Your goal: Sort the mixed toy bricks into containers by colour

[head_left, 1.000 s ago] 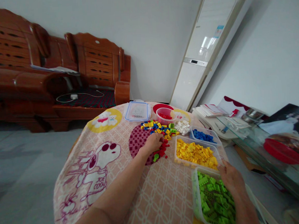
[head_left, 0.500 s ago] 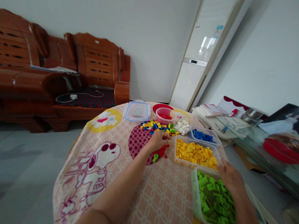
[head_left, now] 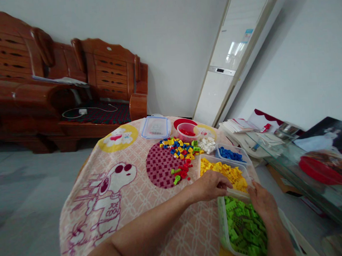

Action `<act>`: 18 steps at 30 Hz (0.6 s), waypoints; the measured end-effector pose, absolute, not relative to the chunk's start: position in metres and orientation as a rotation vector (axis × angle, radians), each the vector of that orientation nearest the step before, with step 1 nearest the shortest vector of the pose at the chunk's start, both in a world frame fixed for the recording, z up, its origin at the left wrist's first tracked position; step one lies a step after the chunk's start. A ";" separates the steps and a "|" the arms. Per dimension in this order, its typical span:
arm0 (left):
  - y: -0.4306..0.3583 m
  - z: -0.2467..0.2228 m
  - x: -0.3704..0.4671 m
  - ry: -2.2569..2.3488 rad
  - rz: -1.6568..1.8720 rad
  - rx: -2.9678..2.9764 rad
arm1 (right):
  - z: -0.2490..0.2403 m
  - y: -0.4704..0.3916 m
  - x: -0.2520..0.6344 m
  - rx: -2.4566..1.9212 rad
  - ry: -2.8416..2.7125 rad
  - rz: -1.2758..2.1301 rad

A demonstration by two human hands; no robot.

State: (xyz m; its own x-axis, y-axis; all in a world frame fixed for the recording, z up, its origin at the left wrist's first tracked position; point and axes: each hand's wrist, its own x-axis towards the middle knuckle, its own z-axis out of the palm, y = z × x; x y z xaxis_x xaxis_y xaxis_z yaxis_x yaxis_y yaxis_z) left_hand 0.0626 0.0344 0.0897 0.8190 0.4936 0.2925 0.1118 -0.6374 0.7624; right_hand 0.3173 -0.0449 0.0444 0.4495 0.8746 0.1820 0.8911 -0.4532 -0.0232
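Bricks of yellow plastic (head_left: 238,181) fill a clear rectangular tub (head_left: 240,194) in the head view, its long axis running 10 to 4 o'clock. Over its near rim hangs the left hand (head_left: 212,184), fingers curled, possibly around something; I cannot tell. Green bricks (head_left: 243,231) lie at its 5 o'clock, the mixed-colour pile (head_left: 181,148) at 11. The right hand (head_left: 260,199), apart, touches the tub's 4 o'clock corner, grip unclear. Half a second ago the left hand covered red pieces (head_left: 186,166), now exposed.
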 end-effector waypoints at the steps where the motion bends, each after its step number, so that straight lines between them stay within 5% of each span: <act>1: 0.036 0.090 0.062 0.470 0.626 2.205 | 0.044 -0.045 0.317 -2.565 -1.582 -0.215; 18: 0.063 0.104 0.033 0.596 0.689 2.364 | 0.044 -0.045 0.318 -2.583 -1.588 -0.207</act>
State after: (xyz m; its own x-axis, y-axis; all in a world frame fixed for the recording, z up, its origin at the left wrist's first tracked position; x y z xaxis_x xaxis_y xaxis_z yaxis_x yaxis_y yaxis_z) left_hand 0.0333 0.0634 0.1036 0.7645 0.5553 0.3273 0.2446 -0.7197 0.6498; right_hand 0.3179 -0.0452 0.0443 0.4464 0.8788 0.1685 0.8927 -0.4504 -0.0159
